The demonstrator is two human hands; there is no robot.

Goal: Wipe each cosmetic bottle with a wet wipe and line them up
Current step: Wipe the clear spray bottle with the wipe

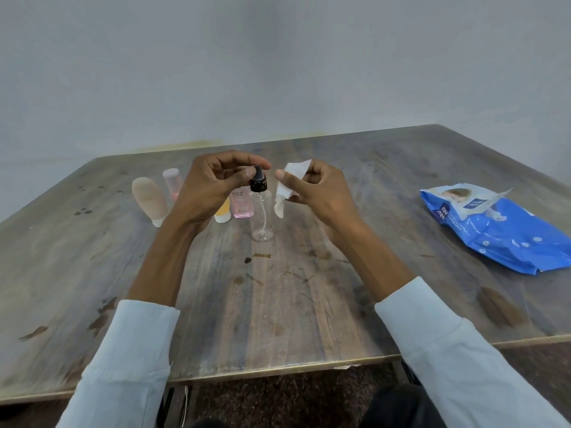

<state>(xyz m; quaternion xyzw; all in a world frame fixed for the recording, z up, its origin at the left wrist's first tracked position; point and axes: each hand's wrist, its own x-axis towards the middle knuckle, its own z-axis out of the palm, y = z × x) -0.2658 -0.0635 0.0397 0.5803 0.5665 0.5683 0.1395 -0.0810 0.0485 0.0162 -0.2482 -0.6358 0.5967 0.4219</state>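
Where a plain grey wall (278, 72) backs it, the worn, stained wooden table (278, 304) lies under both hands. Blue wipes pack (506, 233) sits well right of right hand (315, 196), which pinches a wet wipe (289, 186). Left hand (210, 189) pinches the black cap of a clear spray bottle (262, 217), btwn the hands; pink bottle (241, 205) just behind.
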